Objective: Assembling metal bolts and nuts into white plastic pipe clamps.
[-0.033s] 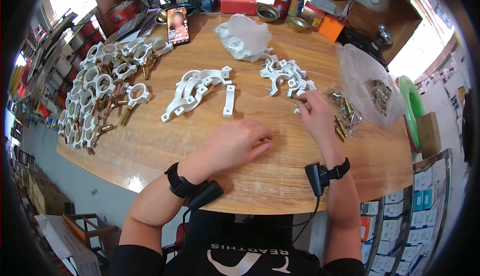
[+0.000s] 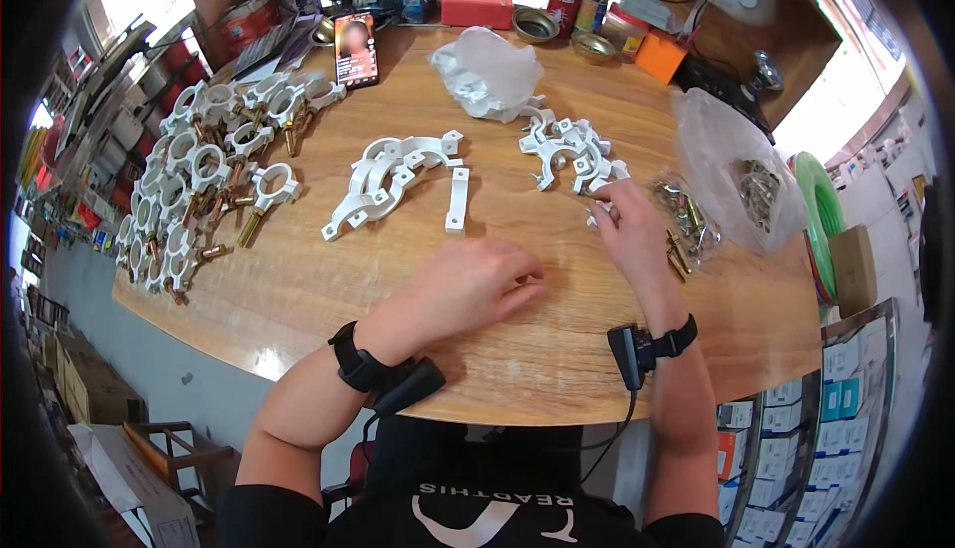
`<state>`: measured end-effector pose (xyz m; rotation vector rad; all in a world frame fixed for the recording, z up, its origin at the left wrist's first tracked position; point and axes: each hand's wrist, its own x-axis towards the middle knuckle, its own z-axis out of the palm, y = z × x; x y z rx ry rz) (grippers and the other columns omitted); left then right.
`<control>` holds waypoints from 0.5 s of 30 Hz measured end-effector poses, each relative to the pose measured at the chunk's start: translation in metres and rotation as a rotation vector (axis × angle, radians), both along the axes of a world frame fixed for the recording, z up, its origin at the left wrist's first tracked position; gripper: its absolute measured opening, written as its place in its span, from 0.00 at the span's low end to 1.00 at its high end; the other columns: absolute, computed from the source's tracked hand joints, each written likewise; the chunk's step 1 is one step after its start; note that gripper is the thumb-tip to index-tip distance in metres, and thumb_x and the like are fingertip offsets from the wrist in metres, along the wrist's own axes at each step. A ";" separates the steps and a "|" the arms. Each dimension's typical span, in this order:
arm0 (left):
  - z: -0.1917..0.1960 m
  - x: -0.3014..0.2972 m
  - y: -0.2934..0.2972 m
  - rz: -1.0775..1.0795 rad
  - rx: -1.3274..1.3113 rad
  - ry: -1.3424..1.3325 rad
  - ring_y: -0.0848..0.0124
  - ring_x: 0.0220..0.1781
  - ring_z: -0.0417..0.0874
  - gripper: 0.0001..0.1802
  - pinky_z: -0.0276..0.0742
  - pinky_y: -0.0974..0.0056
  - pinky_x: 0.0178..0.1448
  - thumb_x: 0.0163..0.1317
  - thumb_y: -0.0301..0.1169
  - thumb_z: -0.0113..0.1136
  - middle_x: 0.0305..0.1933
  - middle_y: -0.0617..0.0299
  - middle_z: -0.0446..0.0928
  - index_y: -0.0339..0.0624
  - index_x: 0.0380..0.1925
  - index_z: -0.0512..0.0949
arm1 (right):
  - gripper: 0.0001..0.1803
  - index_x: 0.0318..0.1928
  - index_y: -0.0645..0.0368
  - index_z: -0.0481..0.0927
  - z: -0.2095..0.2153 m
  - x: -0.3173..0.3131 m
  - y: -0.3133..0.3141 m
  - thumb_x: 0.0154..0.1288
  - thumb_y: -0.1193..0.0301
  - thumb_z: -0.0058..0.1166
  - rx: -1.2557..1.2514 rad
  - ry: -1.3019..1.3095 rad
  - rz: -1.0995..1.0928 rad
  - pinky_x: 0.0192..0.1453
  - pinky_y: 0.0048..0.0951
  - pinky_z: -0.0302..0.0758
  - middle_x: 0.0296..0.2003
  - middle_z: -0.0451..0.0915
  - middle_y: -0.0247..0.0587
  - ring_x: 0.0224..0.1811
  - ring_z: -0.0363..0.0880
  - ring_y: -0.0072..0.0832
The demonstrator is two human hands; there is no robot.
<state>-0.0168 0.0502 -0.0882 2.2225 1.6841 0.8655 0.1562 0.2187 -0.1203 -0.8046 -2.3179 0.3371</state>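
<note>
Left hand (image 2: 482,284): near centre, over table (image 2: 537,369); fingers curled, thumb apart.
Right hand (image 2: 631,232): three o'clock, fingertips at small white piece (image 2: 591,219); cannot tell whether clamped on it.
White clamps (image 2: 575,133): heaped at one o'clock, just beyond right hand.
Curved white strips (image 2: 371,211): ten o'clock.

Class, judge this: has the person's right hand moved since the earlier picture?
No: against the brass-coloured bolts lying beside it, the right hand shows no clear shift.
</note>
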 end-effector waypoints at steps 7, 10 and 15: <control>-0.006 -0.001 0.002 -0.058 -0.282 0.135 0.55 0.34 0.79 0.13 0.73 0.55 0.36 0.57 0.41 0.58 0.30 0.55 0.77 0.43 0.31 0.78 | 0.10 0.38 0.59 0.76 0.001 0.007 -0.004 0.54 0.75 0.58 0.146 -0.181 0.009 0.34 0.32 0.74 0.37 0.75 0.39 0.31 0.78 0.32; -0.007 -0.001 0.000 -0.051 -0.279 0.103 0.55 0.34 0.79 0.14 0.73 0.55 0.37 0.57 0.42 0.58 0.30 0.54 0.78 0.43 0.33 0.78 | 0.11 0.39 0.60 0.77 -0.001 0.010 0.003 0.53 0.76 0.57 0.202 -0.137 0.010 0.35 0.30 0.74 0.35 0.76 0.41 0.32 0.79 0.32; -0.002 -0.001 0.002 -0.002 -0.252 -0.126 0.57 0.34 0.79 0.16 0.74 0.59 0.38 0.58 0.41 0.58 0.33 0.52 0.79 0.41 0.38 0.79 | 0.11 0.42 0.64 0.76 0.012 0.013 0.010 0.56 0.78 0.55 0.041 0.251 -0.049 0.36 0.28 0.75 0.38 0.78 0.43 0.35 0.79 0.33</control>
